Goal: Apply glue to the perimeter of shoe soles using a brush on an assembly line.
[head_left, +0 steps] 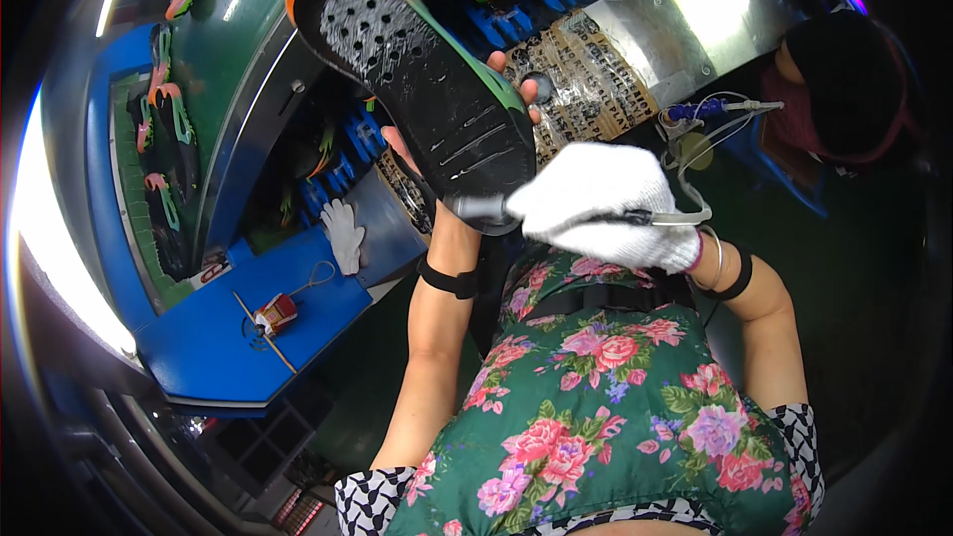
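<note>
Conveyor [248, 89]: dark green, curving up the left side, shoe parts in orange and green lying along it. Blue bench [228, 328] below it, just left of the person's lap; on it a spare white glove [344, 233], a small red-and-white tool [276, 315] with a cord, a thin stick beside that. Steel panel [685, 10] upper right; a second person sits past it at far right.

Sole [422, 89]: black, perforated at the toe, orange-green rim, held up at centre, tilted, bottom face toward the camera, toe up-left.

Left hand [417, 154]: bare, behind the sole, fingers wrapped round the heel end, fingertips showing at both edges. Grasping the sole.

Right hand [596, 203]: white glove, clenched on a slim grey applicator [481, 206] with tubing trailing right; tip touching the sole's heel edge
</note>
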Available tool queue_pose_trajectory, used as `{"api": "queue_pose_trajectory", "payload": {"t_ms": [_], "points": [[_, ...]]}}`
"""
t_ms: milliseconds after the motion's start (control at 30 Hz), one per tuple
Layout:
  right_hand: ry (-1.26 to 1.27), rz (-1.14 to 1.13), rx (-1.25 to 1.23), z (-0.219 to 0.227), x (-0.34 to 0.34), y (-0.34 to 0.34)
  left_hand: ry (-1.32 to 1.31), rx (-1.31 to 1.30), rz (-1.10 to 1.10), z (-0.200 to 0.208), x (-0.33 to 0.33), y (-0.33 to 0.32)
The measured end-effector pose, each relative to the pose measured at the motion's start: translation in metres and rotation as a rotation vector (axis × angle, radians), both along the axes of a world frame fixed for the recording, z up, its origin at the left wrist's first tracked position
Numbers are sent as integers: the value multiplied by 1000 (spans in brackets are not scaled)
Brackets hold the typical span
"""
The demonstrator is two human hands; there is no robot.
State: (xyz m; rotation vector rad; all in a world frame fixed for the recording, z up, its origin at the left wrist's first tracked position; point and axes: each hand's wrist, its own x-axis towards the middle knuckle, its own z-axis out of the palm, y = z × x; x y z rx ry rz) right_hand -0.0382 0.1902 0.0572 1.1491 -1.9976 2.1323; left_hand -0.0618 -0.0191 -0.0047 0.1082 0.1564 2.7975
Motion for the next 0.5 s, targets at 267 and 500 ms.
{"api": "queue_pose_trajectory", "payload": {"t_ms": [267,500], "points": [[-148,260,-29,4,3,2,120,-111,-108,-2,-9,-15],[352,117,277,-2,-2,4,-106,-188,-281,18,-14,-22]]}}
